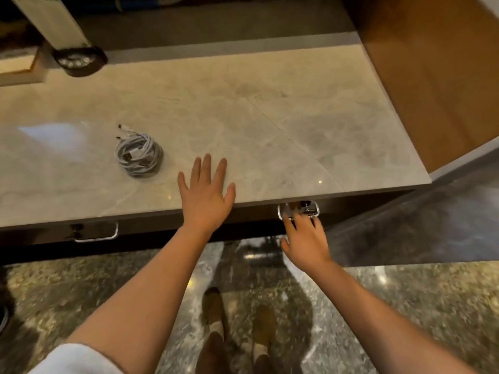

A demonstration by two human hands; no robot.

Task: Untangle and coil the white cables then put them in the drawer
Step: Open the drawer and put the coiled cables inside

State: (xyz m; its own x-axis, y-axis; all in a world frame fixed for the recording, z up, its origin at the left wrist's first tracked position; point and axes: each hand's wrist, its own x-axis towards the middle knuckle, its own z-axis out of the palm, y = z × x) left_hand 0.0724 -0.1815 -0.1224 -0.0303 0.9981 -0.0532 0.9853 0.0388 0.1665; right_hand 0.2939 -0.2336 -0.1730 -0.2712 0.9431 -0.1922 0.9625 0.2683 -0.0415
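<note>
White cables lie wound in one coil on the marble countertop, with plug ends sticking out at its upper left. My left hand rests flat on the counter's front edge, fingers straight and spread, a little right of the coil. Below the edge, my right hand reaches the chrome handle of the right drawer. Its fingertips are at the handle; whether they curl round it I cannot tell. The drawer front sits flush under the counter.
A second chrome handle marks the left drawer. A dark round object and a pale post stand at the counter's back left. A wooden cabinet side bounds the right. My shoes are on the speckled floor.
</note>
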